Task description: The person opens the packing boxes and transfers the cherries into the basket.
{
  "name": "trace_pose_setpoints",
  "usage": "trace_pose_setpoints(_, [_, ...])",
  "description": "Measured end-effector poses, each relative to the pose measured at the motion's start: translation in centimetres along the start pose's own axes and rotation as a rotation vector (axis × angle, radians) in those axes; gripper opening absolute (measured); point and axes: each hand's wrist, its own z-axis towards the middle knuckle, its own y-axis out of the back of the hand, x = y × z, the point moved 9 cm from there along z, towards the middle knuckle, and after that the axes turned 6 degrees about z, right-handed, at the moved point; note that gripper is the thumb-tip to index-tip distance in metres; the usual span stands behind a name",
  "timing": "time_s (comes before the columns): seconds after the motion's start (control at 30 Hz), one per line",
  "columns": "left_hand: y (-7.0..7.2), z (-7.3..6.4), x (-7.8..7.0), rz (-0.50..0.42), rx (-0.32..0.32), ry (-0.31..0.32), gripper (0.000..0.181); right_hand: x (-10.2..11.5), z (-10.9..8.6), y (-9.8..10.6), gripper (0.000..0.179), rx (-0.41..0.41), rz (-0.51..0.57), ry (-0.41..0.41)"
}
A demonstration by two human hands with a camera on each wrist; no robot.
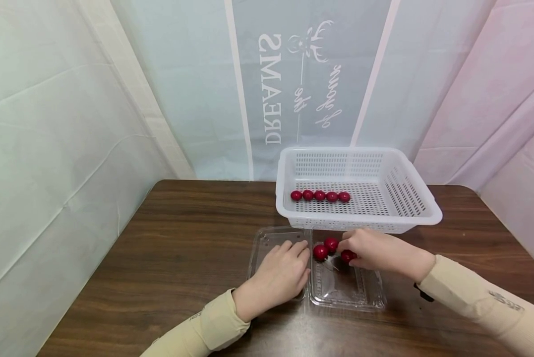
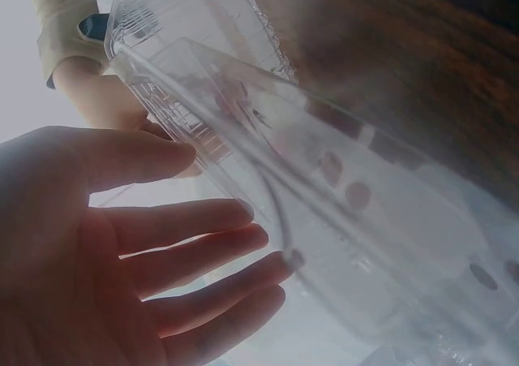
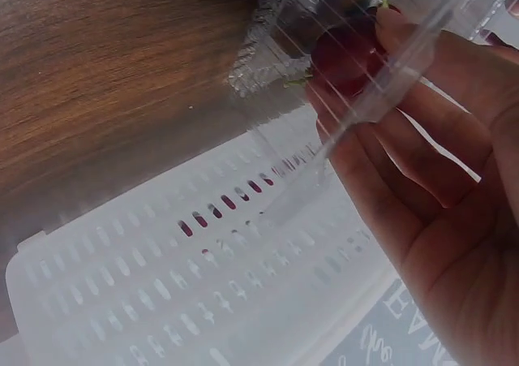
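Note:
In the head view a clear plastic clamshell box (image 1: 347,300) lies unfolded on the table, its lid on the left. My left hand (image 1: 282,272) rests over the lid (image 1: 267,238), and the left wrist view has its fingers (image 2: 203,220) extended beside the clear plastic. Over the box's right half, my right hand (image 1: 371,250) pinches a round red fruit (image 1: 348,256) between thumb and fingers. Greenish stems show near that fruit (image 3: 349,53) in the right wrist view. Two similar red fruits, one in front (image 1: 320,253) and one behind (image 1: 331,244), lie left of my right hand.
Behind the box stands a white perforated plastic basket (image 1: 360,220), with a row of several red fruits (image 1: 320,195) inside along its left part. Brown wooden table (image 1: 182,248) surrounds the box. Fabric curtains (image 1: 195,74) hang at the back and sides.

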Motion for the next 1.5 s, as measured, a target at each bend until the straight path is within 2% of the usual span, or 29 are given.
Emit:
trace_pose_setpoints(0.4, [0.2, -0.1, 0.0, -0.006, -0.007, -0.004, 0.029, 0.9, -0.5, 1.1, 0.021, -0.01, 0.0, 0.007])
trace_pose_setpoints(0.77, [0.2, -0.1, 0.0, -0.013, -0.003, -0.008, 0.029, 2.0, -1.2, 2.2, 0.022, -0.073, -0.001, 0.055])
trace_pose_setpoints(1.23, [0.2, 0.0, 0.0, -0.013, -0.015, -0.012, 0.029, 2.0, -1.8, 3.2, 0.025, -0.076, 0.024, 0.012])
trace_pose_setpoints(1.5, [0.1, 0.0, 0.0, -0.015, -0.011, -0.012, 0.031, 2.4, -2.1, 4.0, 0.025, -0.107, 0.011, 0.035])
